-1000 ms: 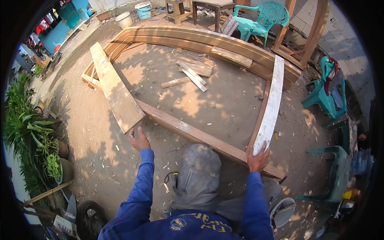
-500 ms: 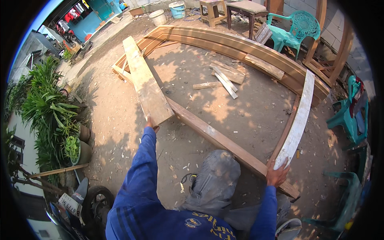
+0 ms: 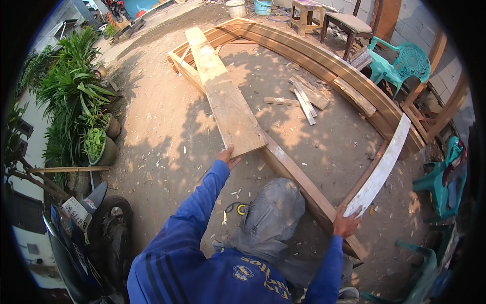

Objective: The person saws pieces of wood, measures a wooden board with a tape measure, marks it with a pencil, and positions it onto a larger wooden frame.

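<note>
Ground (image 3: pixel 152 167) is bare soil, sunlight in patches. Left hand (image 3: pixel 230 157) holds end of wide plank (image 3: pixel 228 104); right hand (image 3: pixel 346 224), end of white board (image 3: pixel 383 169). Green chair (image 3: pixel 411 63) near block wall (image 3: pixel 414 28).

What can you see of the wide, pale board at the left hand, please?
The board looks like bare wood: long, flat, pale tan, with a few darker marks and sunlight on its far part. It slants across the left of the wooden frame, its far end at upper left. The left hand holds its near end; whether it rests on the beam cannot be told.
</note>
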Demonstrator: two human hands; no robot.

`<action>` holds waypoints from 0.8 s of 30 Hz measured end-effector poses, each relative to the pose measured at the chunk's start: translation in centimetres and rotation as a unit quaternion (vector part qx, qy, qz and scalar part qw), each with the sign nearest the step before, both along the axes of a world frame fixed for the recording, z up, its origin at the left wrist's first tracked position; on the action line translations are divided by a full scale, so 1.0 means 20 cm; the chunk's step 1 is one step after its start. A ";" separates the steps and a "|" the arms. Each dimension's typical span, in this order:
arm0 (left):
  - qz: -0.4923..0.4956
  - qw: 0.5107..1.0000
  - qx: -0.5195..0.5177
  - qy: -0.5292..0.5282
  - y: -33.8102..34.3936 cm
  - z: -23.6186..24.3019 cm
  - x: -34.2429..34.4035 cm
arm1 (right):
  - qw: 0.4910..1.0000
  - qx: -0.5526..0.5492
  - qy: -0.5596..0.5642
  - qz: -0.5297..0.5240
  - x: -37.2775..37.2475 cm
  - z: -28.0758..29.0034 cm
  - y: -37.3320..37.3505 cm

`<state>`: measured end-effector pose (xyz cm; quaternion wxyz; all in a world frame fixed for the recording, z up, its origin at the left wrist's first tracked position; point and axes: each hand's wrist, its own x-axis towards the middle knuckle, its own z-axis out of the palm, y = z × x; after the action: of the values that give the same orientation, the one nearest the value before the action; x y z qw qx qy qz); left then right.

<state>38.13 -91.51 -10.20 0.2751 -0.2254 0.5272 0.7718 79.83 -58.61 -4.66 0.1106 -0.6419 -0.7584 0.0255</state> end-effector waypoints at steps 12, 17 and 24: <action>-0.250 0.961 0.119 0.016 0.52 0.32 1.25 | 0.976 -0.016 0.210 0.060 0.15 0.03 -0.02; -0.291 0.953 0.083 -0.013 0.73 0.38 1.57 | 0.823 -0.213 0.518 0.093 0.37 0.17 -0.33; -0.295 0.944 0.130 -0.068 0.85 0.46 2.11 | 0.630 -0.468 0.620 -0.020 0.42 0.21 -0.36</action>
<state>80.37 -74.53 -1.07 0.5530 -0.0739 0.4448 0.7006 88.26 -65.75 -0.53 0.2400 -0.4557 -0.3842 0.7662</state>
